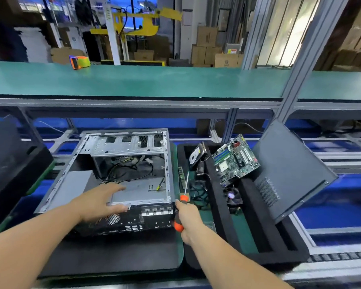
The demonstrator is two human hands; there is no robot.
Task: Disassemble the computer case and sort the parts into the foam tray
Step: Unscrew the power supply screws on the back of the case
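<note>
Bare steel of the computer case [121, 170] faces up: it lies on its side on a dark mat on the bench [133, 82], open side toward you, which gives you access from above. Your left hand [101, 200] lies flat with fingers spread over the near top edge and the grey metal power supply [138, 190] in the near corner; judged as bracing the case, or readying that box for lifting. Your right hand [188, 217] is wrapped round the orange-and-black handle of a screwdriver [182, 202], shaft pointing up and away, tip clear of any screw. It sits just beside the case's near right corner, so the tool looks parked, not driving.

Inside the case: loose cables [125, 165] and an empty drive cage. No board visible.

Black foam tray [246, 207], immediately right of the case, holds:
- hard drive [197, 156], standing tilted in the far left slot;
- motherboard [237, 159], propped at an angle in the next slot;
- cooling fan [233, 197], nearer, below the board;
- side panel [290, 174], leaning in the rightmost slot;
- a tangle of wires near the screwdriver shaft, compartment unclear.

Judgement: most parts sorted; power supply and cables remain.
</note>
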